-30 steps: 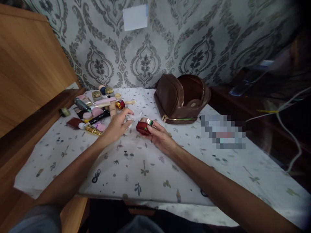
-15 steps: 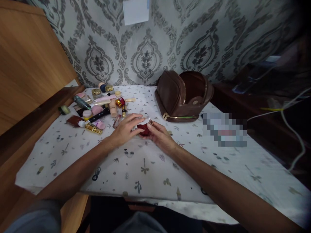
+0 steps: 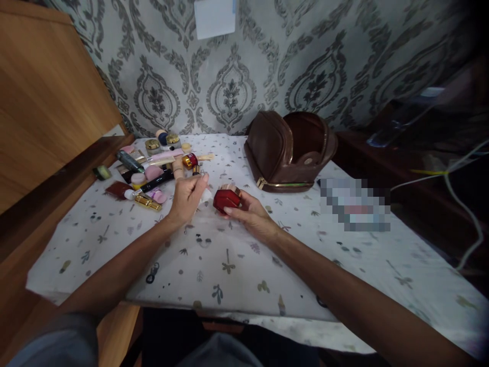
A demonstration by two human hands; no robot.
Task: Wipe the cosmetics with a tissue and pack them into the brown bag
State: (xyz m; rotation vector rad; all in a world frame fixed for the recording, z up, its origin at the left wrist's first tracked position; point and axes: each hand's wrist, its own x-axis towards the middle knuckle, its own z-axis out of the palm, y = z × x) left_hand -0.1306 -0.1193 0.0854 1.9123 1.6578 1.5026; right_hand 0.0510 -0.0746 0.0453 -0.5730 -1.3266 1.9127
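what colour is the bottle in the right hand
Deep red, with a shiny, pinkish-gold cap; seen in the head view.

No legible text, brand, number or sign was found. The bag (image 3: pixel 275 153), the red jar (image 3: pixel 226 200) and the small containers, including the gold tube (image 3: pixel 148 202), show no readable lettering; the pixelated item (image 3: pixel 355 206) is illegible.

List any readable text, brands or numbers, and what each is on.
None legible.
Red container in the right hand: no readable label.
Green tube, red-brown tube and other cosmetics: too small or blurred.
Brown bag: round patch unreadable.
Wall card: no text visible.
Item right of bag: pixelated out.
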